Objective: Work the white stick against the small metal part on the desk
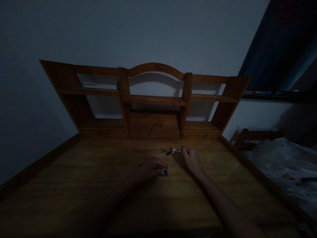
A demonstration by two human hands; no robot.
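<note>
On the dimly lit surface [74,175], left hand [150,168] holds a small block [166,170] in curled fingers, presumably steadying it; right hand [190,158] pinches a slim silver piece [176,150] by its right end, likely for control.

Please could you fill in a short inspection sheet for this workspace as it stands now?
Surface: wooden desk, dimly lit.
Job's things: small silver-and-dark block; slim silver-and-dark piece; thin pale strip, partly behind the left hand.
Clutter: crumpled pale heap beyond the desk's right edge.
Hands: left hand's fingers at the block, grip unclear; right hand holds the slim piece's right end.
Cables: none identifiable; the strip's nature is unclear.
Surroundings: wooden shelf unit at the back, pale wall behind.
</note>
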